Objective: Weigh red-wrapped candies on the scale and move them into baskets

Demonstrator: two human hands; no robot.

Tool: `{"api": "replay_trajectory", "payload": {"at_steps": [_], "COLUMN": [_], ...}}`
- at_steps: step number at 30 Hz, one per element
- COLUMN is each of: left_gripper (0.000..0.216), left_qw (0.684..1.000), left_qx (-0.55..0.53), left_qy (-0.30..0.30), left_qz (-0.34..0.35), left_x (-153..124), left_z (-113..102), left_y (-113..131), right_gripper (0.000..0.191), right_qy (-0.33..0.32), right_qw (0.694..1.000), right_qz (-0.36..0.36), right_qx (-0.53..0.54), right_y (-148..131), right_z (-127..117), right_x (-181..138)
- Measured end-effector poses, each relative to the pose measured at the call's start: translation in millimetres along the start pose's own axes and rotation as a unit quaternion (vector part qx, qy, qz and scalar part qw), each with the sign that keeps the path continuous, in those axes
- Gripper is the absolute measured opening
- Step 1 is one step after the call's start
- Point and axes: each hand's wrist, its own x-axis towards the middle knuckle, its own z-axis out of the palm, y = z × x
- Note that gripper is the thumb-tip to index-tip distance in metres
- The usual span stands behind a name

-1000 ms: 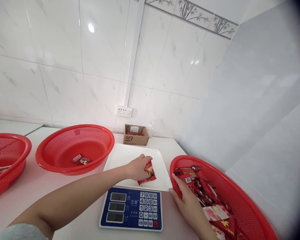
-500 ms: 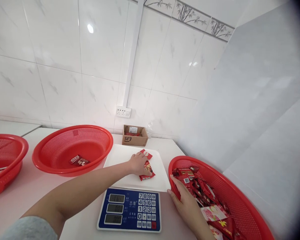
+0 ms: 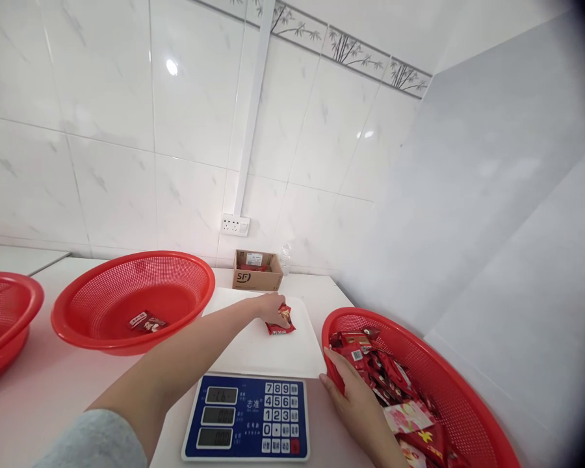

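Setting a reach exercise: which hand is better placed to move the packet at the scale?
Left, probably: the left hand is touching the red packet over the tray; the right hand is at the edge of the rightmost basket.

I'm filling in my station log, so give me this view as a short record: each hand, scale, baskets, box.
Left hand: grasping a red packet over the pan
Right hand: at the rim of the right basket
Scale: blue keypad panel, white pan
Right basket: many packets
Middle basket: dark red packet
Left basket: partly out of view
Cardboard box: behind the scale
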Motion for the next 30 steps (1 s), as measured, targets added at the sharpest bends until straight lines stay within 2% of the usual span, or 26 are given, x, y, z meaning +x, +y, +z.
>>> {"api": "replay_trajectory", "payload": {"at_steps": [4, 9, 13, 16, 18, 19, 21, 24, 26, 30], "left_gripper": [0.066, 0.062, 0.059, 0.055, 0.057, 0.06, 0.064, 0.045, 0.042, 0.043], "left_qw": [1.0, 0.998, 0.991, 0.975, 0.952, 0.941, 0.937, 0.943, 0.934, 0.913], "left_qx": [-0.004, -0.007, -0.019, -0.017, 0.003, 0.031, 0.055, 0.092, 0.132, 0.174], "left_qy": [0.027, 0.059, 0.121, 0.171, 0.213, 0.234, 0.237, 0.208, 0.226, 0.267], "left_qz": [-0.007, 0.004, -0.058, -0.141, -0.221, -0.241, -0.25, -0.242, -0.241, -0.255], "left_x": [-22.1, -74.1, -124.2, -160.5, -184.4, -196.4, -219.5, -247.1, -257.1, -254.8], "left_z": [5.1, 6.8, -11.1, -26.1, -25.1, -19.9, -0.7, 36.3, 54.3, 60.9], "left_y": [11.1, 7.4, -24.5, -61.4, -84.1, -93.1, -105.4, -113.0, -115.7, -123.3], "right_gripper": [0.054, 0.056, 0.057, 0.057, 0.055, 0.054, 0.055, 0.055, 0.053, 0.055], "right_qy": [-0.004, -0.015, -0.016, -0.011, -0.001, 0.003, 0.006, 0.013, 0.021, 0.012], "right_qw": [1.0, 0.999, 0.998, 0.998, 0.999, 0.999, 0.998, 0.998, 0.998, 0.998], "right_qz": [-0.003, -0.013, -0.017, -0.018, -0.023, -0.025, -0.026, -0.03, -0.032, -0.021], "right_qx": [-0.009, -0.04, -0.052, -0.052, -0.049, -0.048, -0.049, -0.051, -0.051, -0.056], "right_y": [0.4, 4.3, 10.0, 13.7, 16.4, 17.8, 21.0, 25.7, 28.2, 27.9], "right_z": [0.8, 0.9, 2.4, 4.1, 5.4, 6.1, 7.6, 9.6, 10.6, 11.9], "right_x": [0.2, -1.9, -2.2, -1.2, -0.2, 0.3, 1.6, 3.3, 4.0, 4.1]}}
